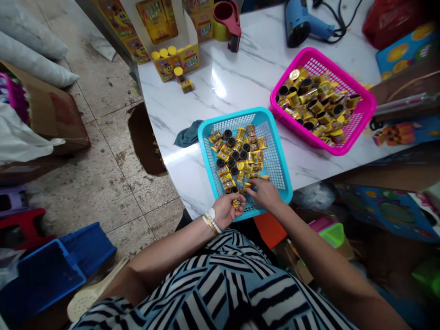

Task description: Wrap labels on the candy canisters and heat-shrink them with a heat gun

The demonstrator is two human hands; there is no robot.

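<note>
My left hand (229, 211) is curled palm-up at the near edge of a turquoise basket (283, 172). In its palm lie several small round candies (236, 203) in yellow, blue and other colours. My right hand (265, 194) reaches over the basket's near rim, its thumb and fingers closed at a small yellow tub (247, 185). Many such yellow-wrapped tubs fill the basket, some showing black ends (235, 155) and some with yellow lids (242, 166).
A pink basket (369, 107) of similar tubs stands to the right. Behind are a display box (178, 64), two loose tubs (186, 85), a red tape dispenser (233, 25) and a blue heat gun (299, 27). A dark cloth (188, 134) touches the turquoise basket.
</note>
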